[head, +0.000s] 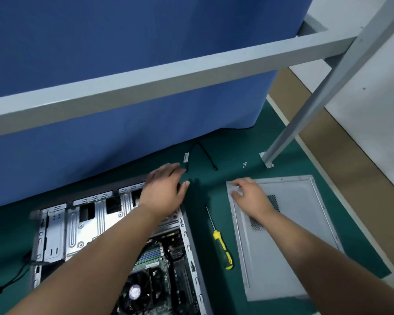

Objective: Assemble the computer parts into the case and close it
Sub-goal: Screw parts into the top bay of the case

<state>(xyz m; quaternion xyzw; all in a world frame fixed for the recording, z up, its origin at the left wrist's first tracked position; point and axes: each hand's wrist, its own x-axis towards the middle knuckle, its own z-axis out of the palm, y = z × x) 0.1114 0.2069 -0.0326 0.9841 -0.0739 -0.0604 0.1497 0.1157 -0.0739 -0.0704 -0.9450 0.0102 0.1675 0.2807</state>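
Note:
An open computer case (pixel 55 228) lies on its side on the green mat at the lower left, with the motherboard (pixel 159 260) and a black fan (pixel 137 289) showing inside. My left hand (pixel 166 189) hovers over the case's far right corner, fingers stretched toward a black cable (pixel 206 153) on the mat. The grey side panel (pixel 289 235) lies flat to the right of the case. My right hand (pixel 248 194) rests on the panel's far left corner, fingers bent over its edge. Whether they grip it is unclear.
A yellow-and-black screwdriver (pixel 222 246) lies between case and panel. Several small screws (pixel 244 164) sit near the foot of a grey frame leg (pixel 273 153). A grey crossbar (pixel 168 76) and a blue partition (pixel 123 137) stand behind. Another black cable (pixel 9 285) trails out at the case's left.

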